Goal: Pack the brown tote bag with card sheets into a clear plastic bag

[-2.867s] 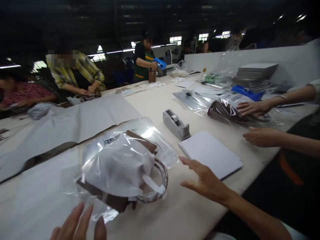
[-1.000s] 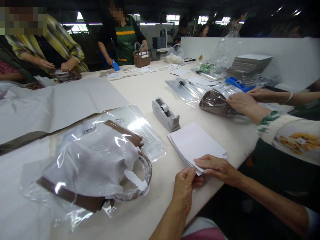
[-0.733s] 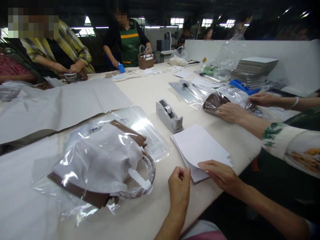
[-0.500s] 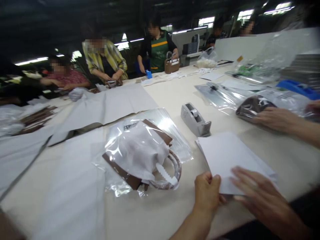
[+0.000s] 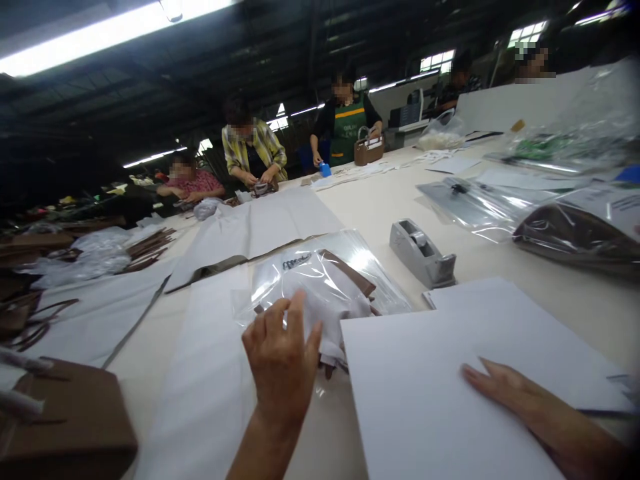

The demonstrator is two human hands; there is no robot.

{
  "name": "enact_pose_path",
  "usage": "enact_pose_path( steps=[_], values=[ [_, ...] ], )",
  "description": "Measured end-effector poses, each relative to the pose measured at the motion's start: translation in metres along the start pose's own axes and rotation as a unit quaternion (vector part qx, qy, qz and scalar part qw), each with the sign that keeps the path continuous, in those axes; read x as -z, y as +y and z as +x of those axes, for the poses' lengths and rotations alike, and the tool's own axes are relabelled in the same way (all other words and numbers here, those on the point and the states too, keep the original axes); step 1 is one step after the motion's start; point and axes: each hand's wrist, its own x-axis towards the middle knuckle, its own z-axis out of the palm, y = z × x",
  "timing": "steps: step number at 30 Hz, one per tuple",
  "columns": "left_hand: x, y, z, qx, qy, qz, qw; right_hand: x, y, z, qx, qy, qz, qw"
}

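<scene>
Though room (image 5: 280, 53) dim, tabletop (image 5: 375, 195) pale.

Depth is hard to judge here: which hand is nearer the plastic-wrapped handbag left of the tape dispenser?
Left. The left hand overlaps the plastic-wrapped handbag in view; contact is unclear. The right hand is farther off to the right, at the white sheet.
</scene>
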Motion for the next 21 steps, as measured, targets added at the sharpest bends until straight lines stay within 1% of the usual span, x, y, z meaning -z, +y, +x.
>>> enact_pose_path(
  steps=[1, 2, 3, 4, 5, 6, 7, 9, 12, 14, 16, 18, 21],
  values=[
    [-0.004, -0.01, 0.007, -0.016, -0.02, 0.02, 0.999, -0.008, -0.013, 0.008, -0.075, -0.025, 0.096, 0.992],
    [-0.007, -0.017, 0.012, -0.03, -0.03, 0.026, 0.999, -0.015, -0.025, 0.017, -0.153, -0.049, 0.207, 0.965],
    [-0.01, -0.023, 0.016, -0.04, -0.029, 0.021, 0.999, -0.022, -0.036, 0.026, -0.219, -0.064, 0.314, 0.922],
    [-0.012, -0.026, 0.019, -0.047, -0.023, 0.01, 0.999, -0.028, -0.044, 0.035, -0.262, -0.065, 0.396, 0.877],
    [-0.013, -0.028, 0.02, -0.05, -0.017, -0.005, 0.999, -0.034, -0.051, 0.044, -0.28, -0.049, 0.445, 0.849],
    [-0.014, -0.029, 0.021, -0.055, -0.013, -0.023, 0.998, -0.04, -0.056, 0.053, -0.285, -0.023, 0.471, 0.834],
    [-0.014, -0.029, 0.021, -0.063, -0.012, -0.041, 0.997, -0.045, -0.059, 0.062, -0.285, 0.001, 0.483, 0.828],
    [-0.013, -0.029, 0.018, -0.088, -0.025, -0.075, 0.993, -0.057, -0.063, 0.079, -0.276, 0.036, 0.487, 0.828],
    [-0.01, -0.028, 0.012, -0.123, -0.052, -0.105, 0.985, -0.072, -0.069, 0.104, -0.246, 0.054, 0.491, 0.834],
    [-0.008, -0.028, 0.009, -0.131, -0.065, -0.123, 0.981, -0.08, -0.074, 0.118, -0.236, 0.069, 0.488, 0.837],
    [-0.006, -0.026, 0.007, -0.117, -0.073, -0.145, 0.98, -0.087, -0.079, 0.129, -0.247, 0.067, 0.478, 0.84],
    [-0.009, -0.022, 0.006, -0.092, -0.083, -0.177, 0.976, -0.095, -0.084, 0.136, -0.256, 0.051, 0.463, 0.847],
    [-0.022, -0.013, 0.002, -0.073, -0.126, -0.216, 0.966, -0.11, -0.091, 0.145, -0.241, 0.028, 0.453, 0.858]
  ],
)
